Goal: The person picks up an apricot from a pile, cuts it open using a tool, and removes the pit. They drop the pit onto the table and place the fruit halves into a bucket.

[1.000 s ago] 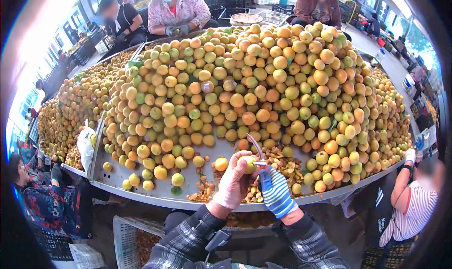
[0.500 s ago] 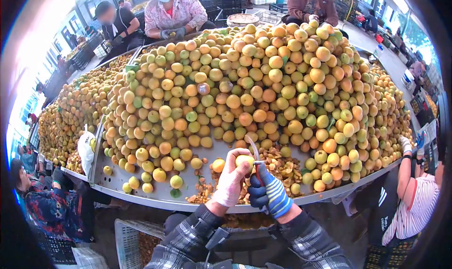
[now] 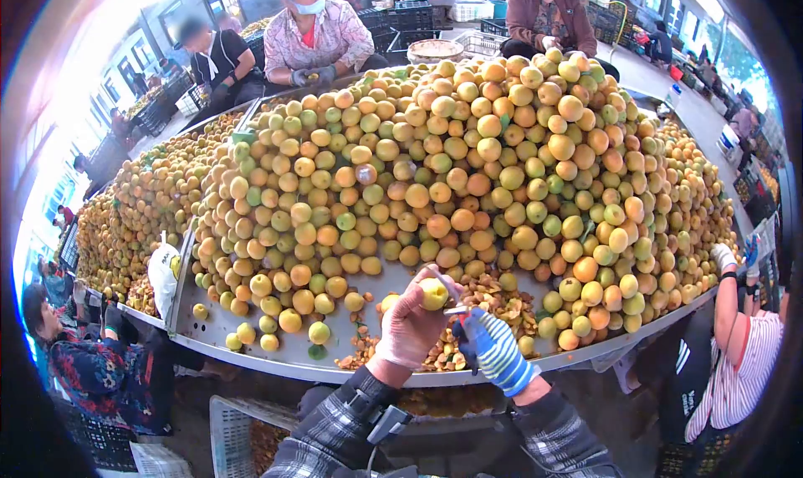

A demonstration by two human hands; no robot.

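Note:
My left hand [image 3: 410, 326], in a pale thin glove, holds a yellow-green fruit [image 3: 433, 294] between its fingers. My right hand [image 3: 495, 348] wears a blue, white and yellow striped glove. Its fingers are closed round a small knife [image 3: 458, 309], whose metal part points at the fruit; the blade is blurred. Both hands are close together over the metal table's front edge [image 3: 293, 362]. Cut orange-brown pieces [image 3: 493, 298] lie behind and below them on the table. A big heap of round yellow-orange fruit [image 3: 401, 194] rises beyond.
A white bag [image 3: 163, 276] hangs at the table's left divider. A white crate [image 3: 230, 436] stands below the front edge. People sit across the table [image 3: 314, 35], at the left [image 3: 100, 361] and at the right [image 3: 740, 369]. Dark crates [image 3: 410, 18] are stacked behind.
The view has shifted slightly. My left hand has turned and now has its fingers raised round the fruit. My right hand's knife is lower, with its curved blade no longer upright and distinct.

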